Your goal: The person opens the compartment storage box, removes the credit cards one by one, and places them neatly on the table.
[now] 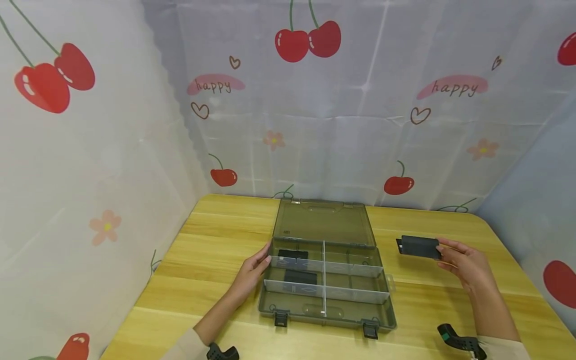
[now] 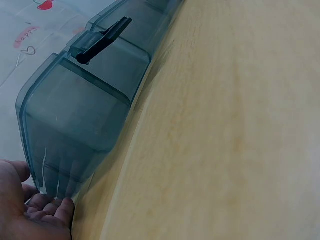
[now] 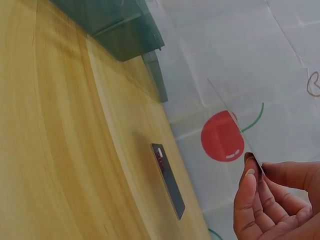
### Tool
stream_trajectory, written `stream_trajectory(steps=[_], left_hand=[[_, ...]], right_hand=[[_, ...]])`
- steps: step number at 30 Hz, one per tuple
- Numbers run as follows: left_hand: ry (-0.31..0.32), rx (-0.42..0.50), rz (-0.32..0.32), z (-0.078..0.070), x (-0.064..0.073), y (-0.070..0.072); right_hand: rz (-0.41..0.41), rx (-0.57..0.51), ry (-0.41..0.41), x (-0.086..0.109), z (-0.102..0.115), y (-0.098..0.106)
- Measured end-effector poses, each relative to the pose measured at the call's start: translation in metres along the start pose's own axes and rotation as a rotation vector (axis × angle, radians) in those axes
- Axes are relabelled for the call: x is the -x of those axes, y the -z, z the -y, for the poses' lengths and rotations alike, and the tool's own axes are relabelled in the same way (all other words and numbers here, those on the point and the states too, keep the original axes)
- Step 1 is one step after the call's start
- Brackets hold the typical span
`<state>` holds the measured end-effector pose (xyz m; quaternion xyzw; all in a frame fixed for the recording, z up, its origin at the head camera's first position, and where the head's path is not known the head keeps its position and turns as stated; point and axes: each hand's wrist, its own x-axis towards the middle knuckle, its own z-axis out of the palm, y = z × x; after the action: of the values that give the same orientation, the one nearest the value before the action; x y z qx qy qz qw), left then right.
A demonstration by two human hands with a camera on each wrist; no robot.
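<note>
A translucent smoky-grey compartment box (image 1: pixel 324 320) lies with its lid (image 1: pixel 324 225) folded back. My left hand (image 1: pixel 249 272) grips its left side, thumb at the rim; in the left wrist view the fingers (image 2: pixel 62 212) curl at the box's lower corner. My right hand (image 1: pixel 468 262) pinches a thin dark rectangular card (image 1: pixel 420 247) by its right end, right of the box. In the right wrist view this card (image 3: pixel 235 122) appears edge-on, raised above the table. Another dark card (image 3: pixel 168 180) with a white mark lies on the wood below, mostly hidden by the held one in the head view.
Clear dividers (image 1: pixel 294 287) split the box into several compartments. Two dark pieces (image 1: pixel 300 277) sit in the left ones. Two black latches (image 1: pixel 281 318) hang on the front. White cherry-print sheets (image 1: pixel 324 125) wall the wooden table (image 1: pixel 216 235) at the back and sides.
</note>
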<state>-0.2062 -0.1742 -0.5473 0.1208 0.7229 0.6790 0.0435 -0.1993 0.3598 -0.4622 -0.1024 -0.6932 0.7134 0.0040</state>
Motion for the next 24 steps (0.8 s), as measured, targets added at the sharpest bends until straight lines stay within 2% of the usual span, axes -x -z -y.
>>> stream_trajectory(steps=[6,14,24], left_hand=[[-0.011,0.008,-0.006,0.000,0.000,-0.001],[-0.006,0.009,0.000,0.000,0.000,-0.001],[-0.003,0.007,-0.010,-0.001,0.001,-0.001]], right_hand=[[-0.004,0.029,-0.043,-0.002,-0.005,0.004],[0.032,0.041,-0.063,-0.005,-0.014,0.013],[0.024,0.136,-0.080,-0.009,-0.024,0.019]])
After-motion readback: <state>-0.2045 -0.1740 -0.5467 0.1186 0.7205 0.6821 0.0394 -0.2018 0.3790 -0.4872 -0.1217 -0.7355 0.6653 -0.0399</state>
